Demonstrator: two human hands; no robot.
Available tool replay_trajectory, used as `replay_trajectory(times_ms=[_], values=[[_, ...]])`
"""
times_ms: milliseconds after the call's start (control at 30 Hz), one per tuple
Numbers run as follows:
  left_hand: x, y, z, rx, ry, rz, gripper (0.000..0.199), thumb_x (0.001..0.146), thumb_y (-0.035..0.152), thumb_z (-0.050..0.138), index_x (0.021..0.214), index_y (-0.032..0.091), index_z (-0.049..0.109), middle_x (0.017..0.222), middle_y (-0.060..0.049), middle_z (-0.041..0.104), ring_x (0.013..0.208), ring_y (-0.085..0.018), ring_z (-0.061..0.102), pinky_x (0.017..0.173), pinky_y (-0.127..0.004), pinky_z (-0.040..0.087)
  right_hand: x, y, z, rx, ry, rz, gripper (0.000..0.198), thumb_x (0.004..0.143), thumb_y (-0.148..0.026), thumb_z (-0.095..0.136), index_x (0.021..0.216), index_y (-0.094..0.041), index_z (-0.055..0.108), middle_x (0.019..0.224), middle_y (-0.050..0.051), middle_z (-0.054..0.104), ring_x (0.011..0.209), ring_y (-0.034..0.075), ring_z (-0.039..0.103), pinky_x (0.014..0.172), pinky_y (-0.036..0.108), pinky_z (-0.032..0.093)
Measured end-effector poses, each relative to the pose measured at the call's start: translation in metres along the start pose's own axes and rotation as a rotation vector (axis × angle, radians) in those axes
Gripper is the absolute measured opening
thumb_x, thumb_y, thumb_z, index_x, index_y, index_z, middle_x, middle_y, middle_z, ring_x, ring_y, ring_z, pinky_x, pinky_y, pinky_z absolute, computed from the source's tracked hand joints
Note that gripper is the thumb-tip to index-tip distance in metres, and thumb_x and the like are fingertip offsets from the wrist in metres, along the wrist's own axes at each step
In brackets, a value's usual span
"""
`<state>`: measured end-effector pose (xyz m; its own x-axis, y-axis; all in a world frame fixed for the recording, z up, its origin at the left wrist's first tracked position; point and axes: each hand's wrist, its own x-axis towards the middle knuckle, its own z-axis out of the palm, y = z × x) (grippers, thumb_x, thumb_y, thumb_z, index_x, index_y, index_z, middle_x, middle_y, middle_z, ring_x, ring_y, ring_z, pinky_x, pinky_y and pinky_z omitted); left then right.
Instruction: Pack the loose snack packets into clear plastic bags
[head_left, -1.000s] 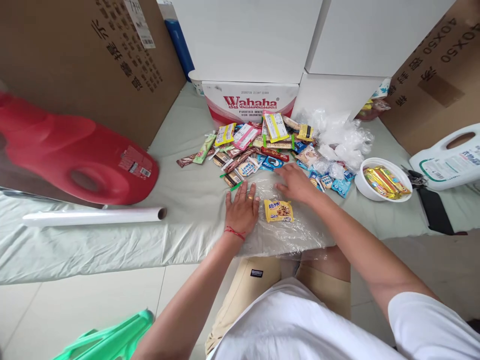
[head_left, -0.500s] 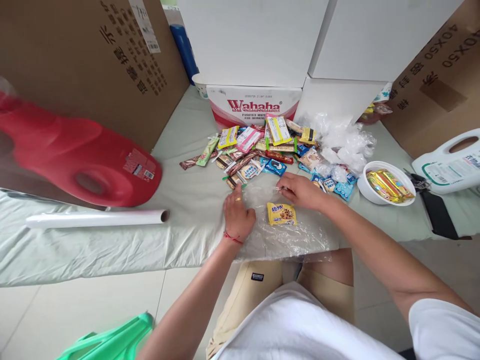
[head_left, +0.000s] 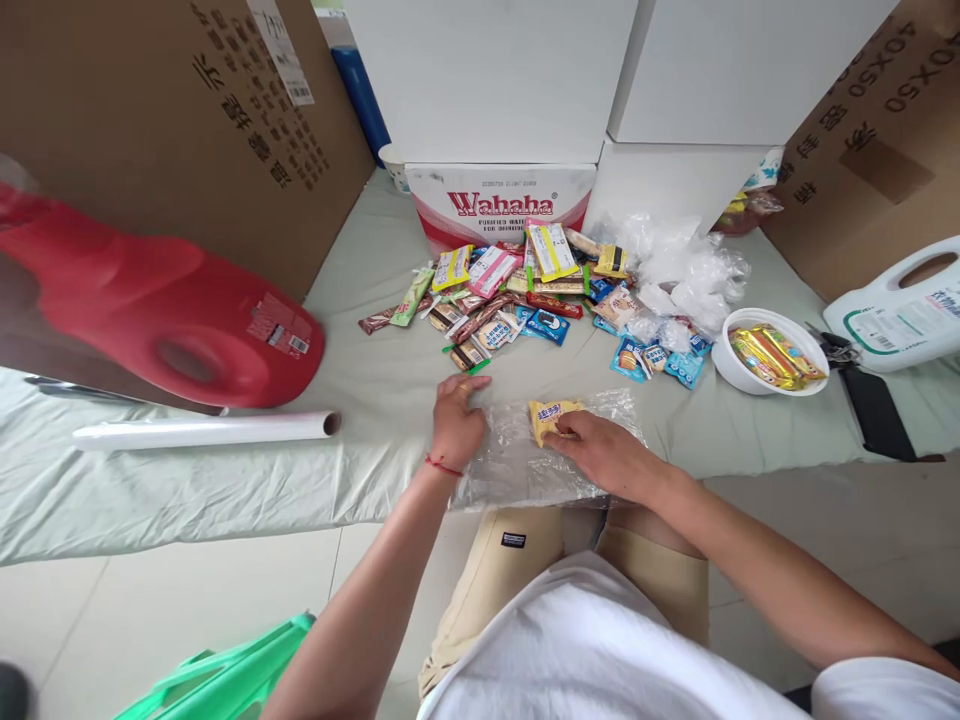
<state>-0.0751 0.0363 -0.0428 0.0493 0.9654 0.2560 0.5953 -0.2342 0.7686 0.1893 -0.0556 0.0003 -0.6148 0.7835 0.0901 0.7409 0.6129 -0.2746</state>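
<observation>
A small yellow cookie packet [head_left: 549, 415] lies on a sheet of clear plastic film [head_left: 517, 465] at the table's front edge. My right hand [head_left: 604, 450] has its fingers closed on the packet's lower right part and hides some of it. At the film's left edge, my left hand [head_left: 459, 420] rests with fingers stretched out and holds nothing. Beyond both hands is a pile of wrapped snacks [head_left: 491, 290] in many colours, with several blue packets [head_left: 684, 368] to its right.
Crumpled clear plastic [head_left: 690, 270] lies behind a white bowl [head_left: 731, 375] of gold-wrapped snacks. A white-wrapped roll [head_left: 210, 432] and a red jug [head_left: 172, 310] are at left. A Wahaha carton [head_left: 502, 200] stands behind; a black phone [head_left: 877, 415] and white jug [head_left: 900, 310] are at right.
My right hand has come back from the film's far edge onto the cookie packet. The film's far part has been drawn toward me and flattened. My left hand has shifted slightly left.
</observation>
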Motion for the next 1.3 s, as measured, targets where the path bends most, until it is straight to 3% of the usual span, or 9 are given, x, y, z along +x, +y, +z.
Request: replay_trajectory(times_ms=[100, 167, 267, 367, 500, 633, 833, 1033, 1300], values=[[-0.001, 0.021, -0.03, -0.038, 0.217, 0.06, 0.038, 0.064, 0.005, 0.05, 0.09, 0.021, 0.072, 0.108, -0.008, 0.067, 0.117, -0.027, 0.062, 0.109, -0.049, 0.048, 0.0, -0.001, 0.005, 0.007, 0.031, 0.004, 0.042, 0.102, -0.013, 0.047, 0.138, -0.024, 0.066, 0.121, 0.011, 0.066, 0.101, 0.022, 0.061, 0.088, 0.033, 0.05], [-0.005, 0.047, -0.043, -0.02, 0.257, 0.272, 0.037, 0.073, 0.004, 0.05, 0.096, 0.022, 0.072, 0.11, -0.007, 0.067, 0.124, -0.027, 0.059, 0.111, -0.049, 0.046, 0.001, -0.001, 0.008, 0.009, 0.05, -0.007, 0.042, 0.102, -0.012, 0.046, 0.137, -0.023, 0.066, 0.119, 0.01, 0.066, 0.101, 0.022, 0.06, 0.089, 0.033, 0.051], [-0.014, 0.082, -0.037, -0.024, -0.112, 0.677, 0.044, 0.089, 0.006, 0.047, 0.121, 0.025, 0.07, 0.121, -0.009, 0.069, 0.122, -0.024, 0.061, 0.103, -0.043, 0.05, 0.001, -0.001, 0.007, 0.036, 0.113, -0.034, 0.042, 0.102, -0.01, 0.045, 0.136, -0.022, 0.066, 0.124, 0.012, 0.065, 0.109, 0.023, 0.06, 0.094, 0.037, 0.053], [-0.022, 0.088, -0.012, 0.105, -0.453, 0.821, 0.045, 0.098, 0.013, 0.046, 0.138, 0.027, 0.064, 0.117, -0.01, 0.072, 0.109, -0.023, 0.063, 0.088, -0.039, 0.05, -0.008, -0.003, 0.0, 0.105, 0.202, -0.056, 0.038, 0.102, -0.011, 0.047, 0.135, -0.02, 0.065, 0.129, 0.014, 0.064, 0.116, 0.025, 0.06, 0.095, 0.04, 0.055], [-0.026, 0.067, 0.011, 0.262, -0.593, 0.809, 0.043, 0.1, 0.016, 0.046, 0.137, 0.025, 0.066, 0.107, -0.011, 0.072, 0.099, -0.025, 0.06, 0.082, -0.04, 0.046, -0.046, -0.014, 0.0, 0.051, 0.333, -0.017, 0.031, 0.1, -0.011, 0.052, 0.125, -0.019, 0.068, 0.116, 0.013, 0.068, 0.103, 0.025, 0.062, 0.09, 0.041, 0.056], [-0.025, 0.058, 0.013, 0.305, -0.635, 0.848, 0.038, 0.103, 0.021, 0.045, 0.133, 0.026, 0.068, 0.104, -0.01, 0.07, 0.098, -0.024, 0.058, 0.083, -0.04, 0.043, -0.085, -0.027, 0.034, -0.136, 0.445, -0.005, 0.034, 0.097, -0.016, 0.065, 0.13, -0.026, 0.067, 0.112, 0.009, 0.072, 0.107, 0.026, 0.061, 0.102, 0.049, 0.051], [-0.021, 0.063, 0.013, 0.259, -0.704, 0.783, 0.04, 0.1, 0.019, 0.044, 0.127, 0.027, 0.073, 0.107, -0.011, 0.07, 0.1, -0.026, 0.058, 0.085, -0.04, 0.044, -0.086, -0.024, 0.072, -0.138, 0.389, 0.016, 0.043, 0.099, -0.01, 0.056, 0.131, -0.036, 0.069, 0.122, 0.005, 0.073, 0.112, 0.024, 0.061, 0.107, 0.05, 0.048], [-0.005, 0.07, 0.008, 0.017, -0.842, 0.611, 0.046, 0.094, 0.016, 0.042, 0.124, 0.026, 0.075, 0.106, -0.01, 0.071, 0.096, -0.024, 0.063, 0.091, -0.038, 0.049, -0.065, -0.022, 0.028, 0.082, 0.339, 0.083, 0.018, 0.102, -0.024, 0.061, 0.106, -0.028, 0.077, 0.102, 0.007, 0.076, 0.1, 0.025, 0.059, 0.09, 0.045, 0.05], [0.011, 0.084, 0.009, -0.163, -0.948, 0.337, 0.034, 0.093, 0.031, 0.049, 0.097, 0.028, 0.082, 0.095, -0.004, 0.074, 0.091, -0.023, 0.065, 0.088, -0.034, 0.05, -0.005, 0.013, -0.019, 0.539, 0.397, 0.276, 0.019, 0.102, -0.027, 0.059, 0.106, -0.022, 0.077, 0.096, 0.006, 0.068, 0.085, 0.017, 0.064, 0.077, 0.031, 0.05]])
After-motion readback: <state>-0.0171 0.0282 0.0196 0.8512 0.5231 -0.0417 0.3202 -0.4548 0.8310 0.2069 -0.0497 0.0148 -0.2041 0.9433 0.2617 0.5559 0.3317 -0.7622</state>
